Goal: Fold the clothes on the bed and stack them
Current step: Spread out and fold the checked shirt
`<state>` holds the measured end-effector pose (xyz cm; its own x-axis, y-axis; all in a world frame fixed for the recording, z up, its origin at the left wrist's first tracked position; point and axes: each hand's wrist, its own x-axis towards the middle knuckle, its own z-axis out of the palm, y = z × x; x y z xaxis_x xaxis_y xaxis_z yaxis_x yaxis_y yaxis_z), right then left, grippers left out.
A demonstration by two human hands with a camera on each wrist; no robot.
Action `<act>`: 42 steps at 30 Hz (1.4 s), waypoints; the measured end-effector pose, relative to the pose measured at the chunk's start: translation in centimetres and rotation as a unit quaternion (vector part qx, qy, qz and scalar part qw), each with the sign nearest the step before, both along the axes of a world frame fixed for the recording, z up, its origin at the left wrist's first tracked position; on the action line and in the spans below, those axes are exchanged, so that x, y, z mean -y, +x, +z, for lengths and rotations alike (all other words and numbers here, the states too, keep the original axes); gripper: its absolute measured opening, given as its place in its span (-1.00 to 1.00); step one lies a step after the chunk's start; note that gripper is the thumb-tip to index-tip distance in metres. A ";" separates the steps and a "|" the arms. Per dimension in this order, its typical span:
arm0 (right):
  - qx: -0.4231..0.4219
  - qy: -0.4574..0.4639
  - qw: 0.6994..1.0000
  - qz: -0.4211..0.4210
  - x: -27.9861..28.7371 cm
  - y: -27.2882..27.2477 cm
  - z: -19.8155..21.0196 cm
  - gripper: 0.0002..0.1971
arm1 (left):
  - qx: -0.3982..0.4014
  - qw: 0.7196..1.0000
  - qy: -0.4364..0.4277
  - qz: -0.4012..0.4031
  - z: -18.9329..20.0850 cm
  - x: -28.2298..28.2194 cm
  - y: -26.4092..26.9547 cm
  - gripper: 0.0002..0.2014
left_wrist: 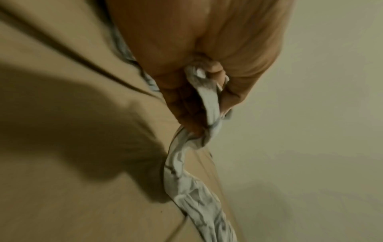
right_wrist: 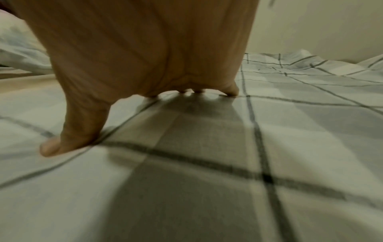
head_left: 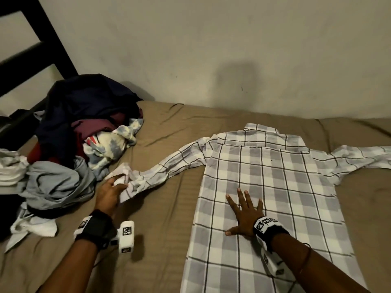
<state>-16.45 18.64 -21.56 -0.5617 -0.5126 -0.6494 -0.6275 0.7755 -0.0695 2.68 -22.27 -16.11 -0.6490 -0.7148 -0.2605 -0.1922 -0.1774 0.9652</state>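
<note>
A grey-and-white plaid shirt (head_left: 273, 187) lies back-up and spread flat on the brown bed sheet (head_left: 160, 218), collar toward the wall. My left hand (head_left: 112, 191) grips the cuff end of its left sleeve (head_left: 152, 176), which stretches out toward the pile; the left wrist view shows my fingers (left_wrist: 209, 77) curled round the bunched sleeve (left_wrist: 186, 185). Flat on the shirt's body rests my right hand (head_left: 245, 212), fingers spread. From the right wrist, the thumb and fingertips (right_wrist: 231, 90) press on the plaid cloth (right_wrist: 207, 163). The right sleeve (head_left: 359, 159) lies out to the right.
A heap of unfolded clothes (head_left: 80, 134) sits at the left: dark navy, maroon, tie-dye, light blue and white pieces. A dark bed frame (head_left: 42, 51) rises at the far left. The wall (head_left: 211, 49) runs along the bed's far edge.
</note>
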 end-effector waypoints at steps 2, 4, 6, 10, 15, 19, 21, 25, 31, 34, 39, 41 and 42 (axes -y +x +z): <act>0.019 -0.002 1.000 -0.020 0.5 -0.6 1.1 0.38 | -0.008 0.984 -0.163 -0.072 4.7 -2.9 -1.5 -0.73; 0.074 -0.026 0.995 -0.061 1.2 -1.2 3.4 0.26 | -0.056 0.949 -0.264 -0.161 9.4 -7.1 -3.6 -0.81; 0.155 -0.165 0.955 -0.193 1.5 -1.4 7.0 0.21 | -0.121 0.900 -0.342 -0.242 13.6 -12.5 -5.3 -0.69; 0.366 -0.510 0.618 -0.473 -2.7 0.2 10.3 -0.40 | -0.175 0.772 -0.401 -0.461 16.5 -24.0 -4.6 -0.40; 0.430 -0.622 0.436 -0.488 -14.2 1.7 6.9 -0.06 | -0.004 0.906 -0.274 -0.322 6.6 -27.3 4.0 -0.70; 0.300 -0.526 0.366 -0.707 -20.2 1.8 2.8 0.25 | 0.305 0.853 -0.297 -0.303 -2.1 -26.2 11.8 -0.48; 0.205 -0.489 0.378 -0.759 -21.2 1.0 0.4 0.21 | 0.383 0.822 -0.302 -0.294 -3.7 -26.1 14.0 -0.41; -0.041 -0.320 0.586 -0.743 -19.6 0.4 2.5 -0.25 | 0.390 0.835 -0.292 -0.254 -4.4 -26.6 14.3 -0.32; -0.188 -0.188 0.838 -0.476 -18.1 -3.6 2.2 -0.15 | 0.370 0.868 -0.251 -0.218 -4.6 -26.2 13.1 -0.61; -0.155 -0.091 0.877 -0.446 -17.9 -5.9 2.3 -0.24 | 0.360 0.877 -0.246 -0.201 -4.7 -26.6 12.7 -0.72; -0.094 0.017 0.914 -0.395 -19.0 -10.4 2.8 -0.26 | 0.361 0.881 -0.220 -0.211 -4.7 -27.9 11.2 -0.75; -0.039 -0.015 0.922 -0.386 -18.4 -10.5 5.2 -0.41 | 0.348 0.906 -0.150 -0.188 -4.2 -28.2 10.5 -0.71; -0.014 -0.047 0.919 -0.391 -18.5 -10.5 6.5 -0.53 | 0.328 0.921 -0.112 -0.176 -4.1 -28.3 10.3 -0.70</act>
<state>-26.92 37.14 -15.02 -0.7981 0.0017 -0.6025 0.1160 0.9817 -0.1509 13.00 6.02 -20.16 -0.6058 -0.5742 -0.5506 -0.7548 0.1962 0.6259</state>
